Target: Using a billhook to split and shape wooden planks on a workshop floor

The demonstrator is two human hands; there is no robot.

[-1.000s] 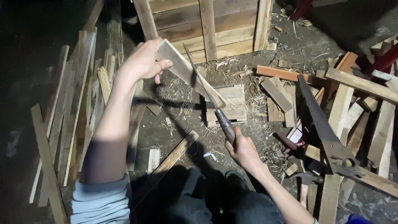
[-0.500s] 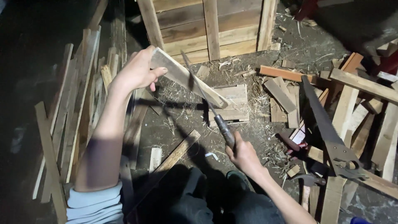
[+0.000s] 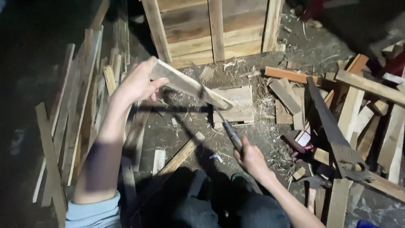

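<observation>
My left hand grips the upper end of a pale wooden slat that slants down to a small wooden block on the ground. In my right hand is the handle of a knife-like cutting tool, whose blade reaches up against the slat's lower edge near its far end. Both forearms are bare, and the left has a light blue sleeve rolled to the elbow. My dark trousers and a shoe fill the bottom middle.
A wooden pallet stands upright at the back. Long slats lie piled on the left. Offcuts, a hand saw and shavings cover the ground on the right. A loose stick lies near my knee.
My left hand and the slat have shifted slightly left and down in view. The tool blade has slid along the slat while my right hand stays low.
</observation>
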